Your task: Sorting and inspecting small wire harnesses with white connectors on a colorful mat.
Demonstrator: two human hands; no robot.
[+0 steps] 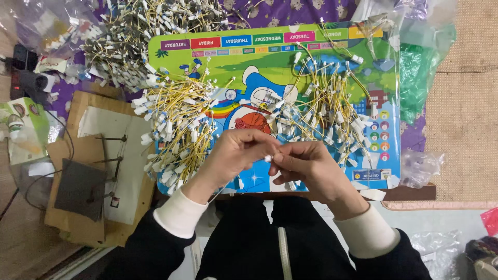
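two hands meet just above my lap, fingertips pinched together over one small piece. my left hand (236,153) is curled narrow, thumb and forefinger closed on a thin yellow wire (224,182) that trails down past my wrist, and my right hand (306,168) is closed the same way on the little white connector (268,158) at that wire's end, which sits right between the two sets of fingertips. i judge i am in the middle of seating or checking the connector on this one lead, a fine two-handed fit, not picking or sorting.

the next move, as i read it, calls for a steady pinch and a straight push or pull along the wire, with no twist, since the piece is tiny and the wire is springy and could slip out sideways.

just beyond my hands lies the colourful cartoon board (270,72) i work on. on its left part sits a loose heap of finished-looking leads (176,129), yellow wires with white ends, spilling over the board's edge; on its right part a second heap (332,114) spreads out, near my right hand. to the left of the board are cardboard pieces (88,171) with a small wire stand on them. farthest away, past the top left corner of the board, a much larger pile of leads (135,36) rests on purple cloth, and clear plastic bags (420,166) lie off to the right.
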